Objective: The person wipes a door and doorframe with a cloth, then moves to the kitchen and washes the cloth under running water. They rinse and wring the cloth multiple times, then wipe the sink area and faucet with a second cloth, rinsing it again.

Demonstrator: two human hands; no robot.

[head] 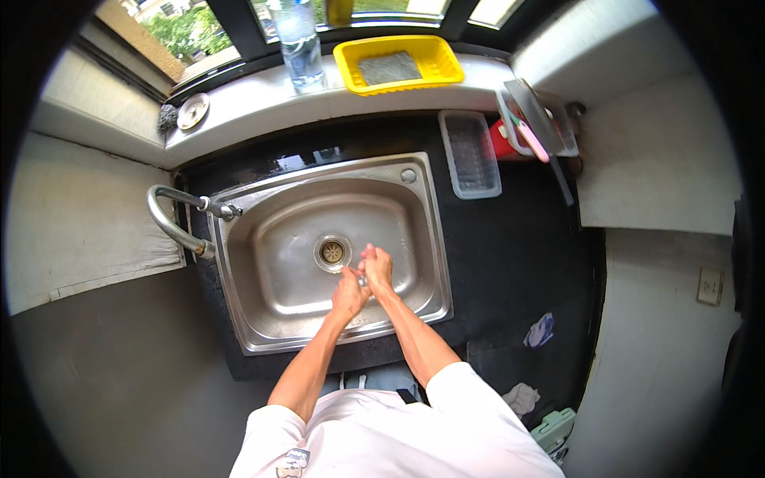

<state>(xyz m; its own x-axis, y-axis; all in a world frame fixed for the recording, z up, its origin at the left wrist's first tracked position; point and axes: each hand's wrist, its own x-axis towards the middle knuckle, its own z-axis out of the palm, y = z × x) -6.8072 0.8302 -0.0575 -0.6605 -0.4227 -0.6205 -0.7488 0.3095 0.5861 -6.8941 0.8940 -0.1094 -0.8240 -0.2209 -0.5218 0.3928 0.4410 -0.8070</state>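
Observation:
My left hand (349, 294) and my right hand (378, 270) are close together over the front right of the drain in a stainless steel sink (287, 239). Both hands have curled fingers. A small shiny thing (362, 280) shows between them, too small to identify; which hand bears it is unclear. The strainer drain (332, 252) lies just beyond my left fingers. At the sink's left rim stands a curved metal faucet (161, 212), its spout end over that rim. No water stream shows.
A clear plastic container (471, 155) lies right of the sink, near a cleaver (532, 110) and a pink-handled knife (532, 140). The windowsill holds a yellow basket (442, 60), a large bottle (300, 54) and a small dish (193, 112). Crumpled cloths (539, 330) lie at right.

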